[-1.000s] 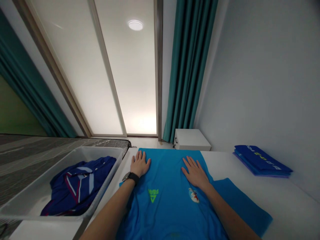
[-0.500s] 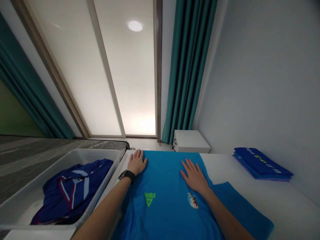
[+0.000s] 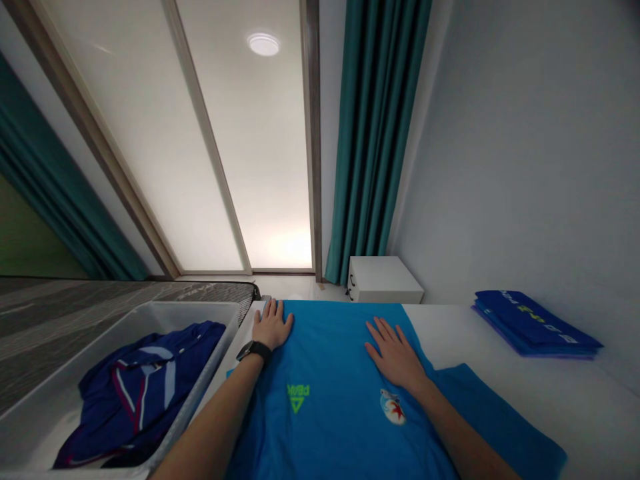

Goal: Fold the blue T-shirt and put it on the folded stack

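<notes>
A bright blue shirt [image 3: 345, 360] lies spread over the white table, with a green PEAK logo and a round badge facing up. My left hand [image 3: 271, 325] rests flat near its far left edge, fingers apart, a black watch on the wrist. On the right part of the shirt lies my right hand [image 3: 397, 355], palm down with the fingers spread. One sleeve [image 3: 500, 413] of the shirt stretches out to the right beneath my right forearm. The shirt's near end runs out of view at the bottom.
A white bin [image 3: 220, 357] on the left holds a dark blue garment [image 3: 150, 387] with red and white stripes. Folded blue clothes [image 3: 537, 323] are stacked on the table [image 3: 450, 337] by the right wall. Beyond the table stands a small white cabinet [image 3: 383, 277].
The view has shifted slightly. My right hand sits a little farther right and nearer on the shirt; my left hand stays almost in place.
</notes>
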Demonstrator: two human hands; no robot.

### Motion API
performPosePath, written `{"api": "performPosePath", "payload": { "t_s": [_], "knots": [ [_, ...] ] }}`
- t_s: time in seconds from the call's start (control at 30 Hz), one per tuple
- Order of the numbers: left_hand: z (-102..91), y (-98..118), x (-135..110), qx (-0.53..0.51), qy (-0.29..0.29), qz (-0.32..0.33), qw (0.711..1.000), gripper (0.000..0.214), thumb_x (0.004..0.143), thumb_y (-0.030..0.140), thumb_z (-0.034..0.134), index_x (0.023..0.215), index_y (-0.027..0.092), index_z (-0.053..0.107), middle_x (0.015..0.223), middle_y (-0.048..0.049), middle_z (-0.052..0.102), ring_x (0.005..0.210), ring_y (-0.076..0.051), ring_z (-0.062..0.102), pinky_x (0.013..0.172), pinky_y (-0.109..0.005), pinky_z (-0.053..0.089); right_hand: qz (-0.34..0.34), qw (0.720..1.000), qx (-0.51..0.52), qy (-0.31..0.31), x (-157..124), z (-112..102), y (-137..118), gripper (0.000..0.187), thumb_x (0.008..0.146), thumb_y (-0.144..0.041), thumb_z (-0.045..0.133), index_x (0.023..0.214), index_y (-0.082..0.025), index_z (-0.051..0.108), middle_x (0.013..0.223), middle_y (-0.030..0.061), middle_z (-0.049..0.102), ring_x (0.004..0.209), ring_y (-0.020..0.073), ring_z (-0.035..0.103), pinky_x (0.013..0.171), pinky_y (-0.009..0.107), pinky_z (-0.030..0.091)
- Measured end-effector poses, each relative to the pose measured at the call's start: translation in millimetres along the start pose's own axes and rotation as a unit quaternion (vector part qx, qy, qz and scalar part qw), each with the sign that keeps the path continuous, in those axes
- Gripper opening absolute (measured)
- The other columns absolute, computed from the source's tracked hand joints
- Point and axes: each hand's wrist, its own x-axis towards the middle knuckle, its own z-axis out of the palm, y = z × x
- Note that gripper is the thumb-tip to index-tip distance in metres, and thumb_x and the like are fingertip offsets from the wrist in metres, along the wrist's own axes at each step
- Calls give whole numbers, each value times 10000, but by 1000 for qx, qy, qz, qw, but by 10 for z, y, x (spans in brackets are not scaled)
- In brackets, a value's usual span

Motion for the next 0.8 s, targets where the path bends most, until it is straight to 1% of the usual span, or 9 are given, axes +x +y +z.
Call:
{"api": "performPosePath", "payload": {
  "t_s": [0.13, 0.23, 0.33, 0.4, 0.47, 0.57, 0.67, 0.8],
  "knots": [
    [-38, 18, -19, 3, 3, 1, 1000, 669, 970, 490, 204, 1520, 115, 267, 1587, -141, 238, 1473, -280, 189, 1166, -550, 132, 5, 1000, 4, -3, -5, -32, -18, 637, 989, -557, 199, 1529, -225, 263, 1607, 49, 171, 1485, 210, 108, 1202, 466, 51],
    [-75, 115, -94, 6, 20, 14, 1000, 675, 975, 501, 209, 1521, 108, 260, 1567, -152, 290, 1467, -288, 207, 1170, -551, 105, 6, 1000, 6, -7, -7, -52, -28, 633, 991, -550, 199, 1530, -223, 260, 1609, 46, 158, 1486, 205, 102, 1201, 463, 51],
    [-71, 340, -259, -12, 38, 71, 997, 663, 978, 516, 220, 1521, 141, 277, 1578, -118, 277, 1472, -268, 195, 1180, -500, 138, 7, 1000, 6, -11, -8, -63, -37, 627, 992, -539, 210, 1531, -221, 258, 1609, 47, 160, 1487, 204, 96, 1199, 466, 49],
    [-47, 541, -406, -29, 28, 132, 990, 644, 974, 520, 248, 1517, 179, 300, 1589, -84, 257, 1475, -251, 191, 1184, -464, 165, 9, 1000, 4, -10, -10, -68, -45, 623, 991, -528, 227, 1530, -217, 262, 1610, 48, 162, 1487, 204, 94, 1199, 463, 48],
    [-13, 735, -549, -47, 17, 178, 983, 625, 974, 529, 246, 1509, 215, 324, 1588, -59, 266, 1474, -241, 200, 1184, -459, 181, 11, 1000, 2, -9, -10, -75, -52, 622, 991, -520, 232, 1529, -209, 265, 1609, 51, 167, 1487, 203, 97, 1199, 460, 46],
    [34, 924, -694, -66, 21, 197, 978, 619, 981, 532, 220, 1504, 222, 337, 1580, -58, 288, 1469, -241, 217, 1190, -475, 168, 14, 1000, 6, -13, -8, -82, -52, 628, 990, -523, 224, 1531, -207, 263, 1608, 53, 172, 1487, 207, 101, 1198, 465, 44],
    [53, 971, -736, -71, 36, 191, 978, 607, 986, 519, 209, 1496, 223, 354, 1575, -54, 302, 1468, -238, 219, 1197, -481, 145, 11, 1000, 14, -13, -5, -75, -38, 631, 987, -528, 222, 1533, -213, 258, 1610, 44, 165, 1488, 206, 93, 1197, 463, 38],
    [27, 958, -727, -65, 24, 191, 979, 603, 984, 511, 226, 1498, 222, 352, 1579, -51, 287, 1471, -238, 210, 1201, -480, 139, 8, 1000, 29, -5, 1, -69, -15, 634, 981, -532, 235, 1530, -216, 270, 1610, 41, 175, 1487, 208, 102, 1197, 457, 29]
  ]
}}
